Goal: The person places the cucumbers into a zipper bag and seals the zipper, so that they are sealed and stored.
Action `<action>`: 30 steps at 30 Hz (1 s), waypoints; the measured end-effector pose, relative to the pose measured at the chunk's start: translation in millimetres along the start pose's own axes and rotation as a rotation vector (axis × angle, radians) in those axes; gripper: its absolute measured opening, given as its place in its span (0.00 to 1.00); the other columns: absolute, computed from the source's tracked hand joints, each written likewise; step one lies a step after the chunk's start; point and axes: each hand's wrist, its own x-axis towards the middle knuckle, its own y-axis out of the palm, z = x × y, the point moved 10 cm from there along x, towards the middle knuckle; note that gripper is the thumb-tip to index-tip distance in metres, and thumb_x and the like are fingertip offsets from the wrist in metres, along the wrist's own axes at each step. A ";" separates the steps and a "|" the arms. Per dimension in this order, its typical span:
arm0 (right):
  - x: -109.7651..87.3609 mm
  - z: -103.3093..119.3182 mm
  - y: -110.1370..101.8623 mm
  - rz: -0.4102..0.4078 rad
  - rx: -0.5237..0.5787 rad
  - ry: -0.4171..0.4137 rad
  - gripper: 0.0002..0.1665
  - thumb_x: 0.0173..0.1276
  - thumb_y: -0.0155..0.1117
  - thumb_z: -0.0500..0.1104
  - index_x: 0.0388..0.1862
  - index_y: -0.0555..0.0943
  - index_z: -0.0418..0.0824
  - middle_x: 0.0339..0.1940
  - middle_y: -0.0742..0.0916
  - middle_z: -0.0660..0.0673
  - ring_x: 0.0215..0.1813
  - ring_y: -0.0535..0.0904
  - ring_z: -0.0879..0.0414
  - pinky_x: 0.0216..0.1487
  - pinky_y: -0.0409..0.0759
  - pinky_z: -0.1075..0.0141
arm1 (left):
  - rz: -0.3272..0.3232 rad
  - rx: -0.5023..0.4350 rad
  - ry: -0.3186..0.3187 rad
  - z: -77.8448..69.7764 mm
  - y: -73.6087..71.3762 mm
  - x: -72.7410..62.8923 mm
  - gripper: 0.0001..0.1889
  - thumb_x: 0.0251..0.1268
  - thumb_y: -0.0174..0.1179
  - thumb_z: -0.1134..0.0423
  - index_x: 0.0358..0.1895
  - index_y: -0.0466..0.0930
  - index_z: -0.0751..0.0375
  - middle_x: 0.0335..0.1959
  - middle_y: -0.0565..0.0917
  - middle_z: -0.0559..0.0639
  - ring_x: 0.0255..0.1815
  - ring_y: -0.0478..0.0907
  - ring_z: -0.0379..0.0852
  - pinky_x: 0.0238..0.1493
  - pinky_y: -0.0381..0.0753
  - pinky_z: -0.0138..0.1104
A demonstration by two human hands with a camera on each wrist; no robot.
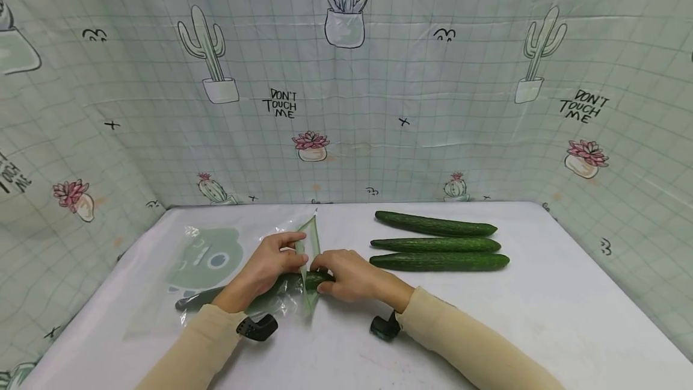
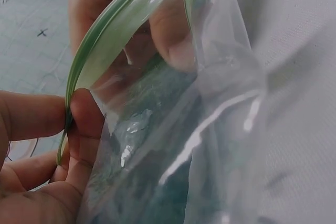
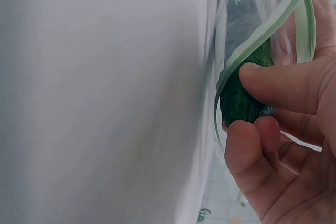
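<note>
A clear zip bag with a green cartoon print lies on the left part of the table, its green-edged mouth facing right and spread apart. Most of a dark green cucumber lies inside it, seen through the plastic in the left wrist view; one end sticks out at the mouth. My left hand pinches the bag's far rim between thumb and fingers. With thumb and fingertips, my right hand grips the cucumber's near end, right at the opening.
Three more cucumbers lie side by side at the back right: a far one, a middle one and a near one. The white table ends against a cactus-printed cloth backdrop.
</note>
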 end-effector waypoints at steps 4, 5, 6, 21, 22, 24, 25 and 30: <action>6.3 -1.1 3.4 0.013 0.098 -0.004 0.15 0.60 0.70 0.44 0.47 0.82 0.46 0.38 0.83 0.58 0.40 0.76 0.65 0.44 0.75 0.69 | 0.005 -0.012 -0.003 -1.2 2.2 0.7 0.31 0.56 0.59 0.80 0.66 0.64 0.77 0.36 0.66 0.55 0.25 0.71 0.40 0.30 0.80 0.33; 7.7 -2.0 4.7 0.022 0.132 -0.005 0.15 0.60 0.70 0.43 0.46 0.82 0.45 0.37 0.83 0.58 0.39 0.76 0.66 0.43 0.75 0.70 | 0.005 -0.015 -0.002 -1.2 2.3 0.9 0.31 0.56 0.59 0.80 0.65 0.64 0.77 0.36 0.66 0.55 0.25 0.70 0.40 0.31 0.80 0.33; 8.9 -3.4 6.3 0.034 0.166 -0.003 0.14 0.59 0.71 0.42 0.45 0.82 0.45 0.36 0.83 0.58 0.39 0.76 0.66 0.42 0.75 0.70 | 0.007 -0.019 -0.001 -1.3 2.5 0.9 0.30 0.56 0.59 0.80 0.65 0.64 0.77 0.36 0.66 0.55 0.25 0.70 0.40 0.31 0.80 0.33; 6.7 -26.2 26.3 0.268 0.454 0.124 0.08 0.60 0.66 0.37 0.38 0.79 0.43 0.30 0.83 0.52 0.21 0.82 0.58 0.28 0.79 0.68 | 0.066 0.033 -0.007 -3.0 0.9 -3.1 0.31 0.58 0.59 0.78 0.67 0.63 0.75 0.44 0.63 0.59 0.32 0.72 0.42 0.38 0.81 0.38; 7.3 -24.7 26.2 0.272 0.452 0.114 0.07 0.61 0.66 0.37 0.38 0.79 0.43 0.32 0.83 0.52 0.22 0.82 0.58 0.28 0.79 0.68 | 0.068 0.036 -0.005 -3.4 0.4 -3.5 0.31 0.58 0.59 0.77 0.67 0.63 0.74 0.45 0.62 0.59 0.32 0.71 0.42 0.38 0.81 0.38; 8.7 -21.5 26.1 0.279 0.447 0.094 0.07 0.63 0.65 0.37 0.39 0.78 0.44 0.36 0.82 0.52 0.22 0.82 0.59 0.28 0.80 0.67 | 0.070 0.043 0.000 -5.1 -0.4 -4.5 0.31 0.59 0.59 0.77 0.67 0.64 0.74 0.46 0.62 0.59 0.33 0.71 0.42 0.39 0.81 0.38; 9.8 -19.5 25.9 0.282 0.434 0.081 0.07 0.64 0.65 0.38 0.40 0.78 0.44 0.38 0.81 0.52 0.22 0.81 0.59 0.28 0.80 0.68 | 0.073 0.043 0.003 -6.1 -0.6 -4.8 0.31 0.59 0.59 0.77 0.67 0.64 0.74 0.47 0.62 0.59 0.33 0.71 0.42 0.39 0.81 0.39; 14.6 -10.6 26.6 0.290 0.357 0.041 0.10 0.67 0.64 0.44 0.46 0.77 0.47 0.41 0.81 0.50 0.18 0.77 0.60 0.26 0.79 0.69 | 0.095 0.039 0.021 -11.2 -0.8 -6.2 0.31 0.59 0.59 0.76 0.67 0.63 0.74 0.46 0.63 0.59 0.30 0.71 0.41 0.36 0.81 0.38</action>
